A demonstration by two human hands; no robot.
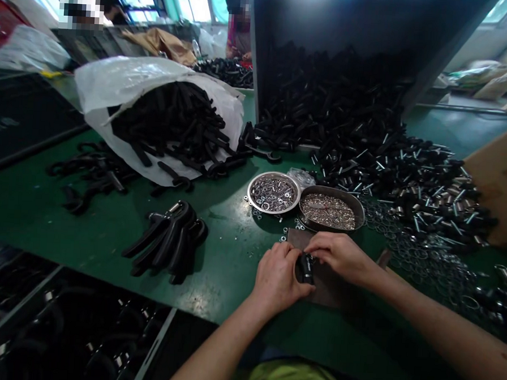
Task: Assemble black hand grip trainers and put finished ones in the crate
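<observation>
My left hand [278, 273] is closed around a small black part with a metal band [307, 268], its thumb and fingers on either side. At the part's upper end, my right hand [333, 252] has its fingertips pinched together; whatever sits between them is too small to make out. Both hands are over a flat brown plate [327, 287] on the green table. Just beyond them stand a round metal dish [249, 191] of small metal pieces and an oval tin [361, 214] full of tiny shiny pieces.
Stacked black curved handles [166, 242] lie to the left. Behind them is a white sack [115, 75] spilling black handles. A large dark bin [330, 24] of black parts stands at the back. Metal rings [428, 261] and a cardboard box [501, 174] are on the right. Other people are in the background.
</observation>
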